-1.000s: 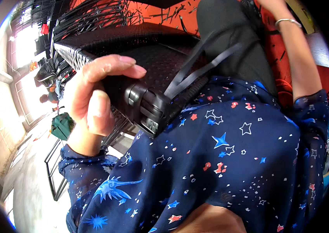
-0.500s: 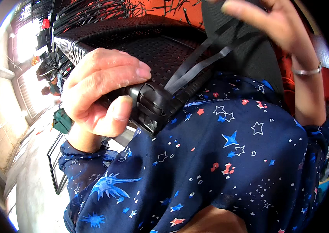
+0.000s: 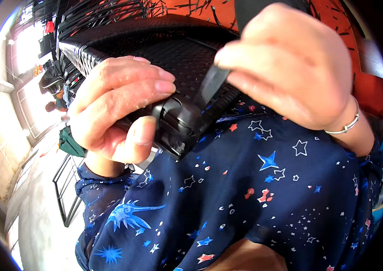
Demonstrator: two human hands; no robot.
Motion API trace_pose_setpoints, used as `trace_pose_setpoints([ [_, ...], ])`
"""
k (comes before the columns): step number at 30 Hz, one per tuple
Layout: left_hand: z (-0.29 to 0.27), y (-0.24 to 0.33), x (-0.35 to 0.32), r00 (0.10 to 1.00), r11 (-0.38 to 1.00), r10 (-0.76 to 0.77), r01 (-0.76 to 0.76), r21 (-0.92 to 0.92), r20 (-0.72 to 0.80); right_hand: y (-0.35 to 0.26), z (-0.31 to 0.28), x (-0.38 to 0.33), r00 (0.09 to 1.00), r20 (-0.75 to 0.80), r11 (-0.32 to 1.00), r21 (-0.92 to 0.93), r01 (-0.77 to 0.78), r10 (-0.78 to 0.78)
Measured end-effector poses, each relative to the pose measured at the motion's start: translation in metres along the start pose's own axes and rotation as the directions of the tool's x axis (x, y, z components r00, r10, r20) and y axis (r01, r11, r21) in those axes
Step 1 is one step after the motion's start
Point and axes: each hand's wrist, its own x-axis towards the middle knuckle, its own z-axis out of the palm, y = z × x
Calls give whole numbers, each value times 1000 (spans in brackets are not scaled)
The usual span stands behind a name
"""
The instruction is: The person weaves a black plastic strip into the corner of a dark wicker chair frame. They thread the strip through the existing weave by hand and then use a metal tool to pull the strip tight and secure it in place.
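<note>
A black woven wicker piece point(image 3: 184, 58) lies across my lap, its strip-wrapped corner point(image 3: 179, 118) pointing toward me. My left hand point(image 3: 118, 106) grips the frame beside that corner, fingers over the top and thumb on the near side. From the corner a flat black plastic strip point(image 3: 211, 86) rises to my right hand point(image 3: 288, 67), which is closed and pinches it between thumb and fingers. The strip's far end is hidden by the right hand. Part of the frame is covered by my left palm.
Loose black strips point(image 3: 105, 27) hang in a bundle behind the wicker piece. Strip scraps lie on the red floor point(image 3: 225, 11) at the back. To the left, a thin black metal frame point(image 3: 60, 198) stands on the pale floor, near a dark green cloth-like thing point(image 3: 70, 141).
My right hand has come down and left, closer to the corner, and now pinches the strip near it. The left hand stays on the frame almost unmoved.
</note>
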Motion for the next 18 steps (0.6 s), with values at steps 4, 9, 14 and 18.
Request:
trace_pose_setpoints([
  [4,0,3,-4,1000,1000,-2,2,1,-15,-10,-21,0,896,66,876,191,-443,439],
  [9,1,3,-3,1000,1000,8,-8,-17,-13,-13,-5,-14,690,382,484,508,-713,615],
  [14,2,1,-5,1000,1000,17,-17,-13,-14,-17,3,-11,511,447,128,648,-751,734],
  [18,5,4,-7,1000,1000,-6,6,0,-19,-15,-11,20,334,461,-6,594,-805,822],
])
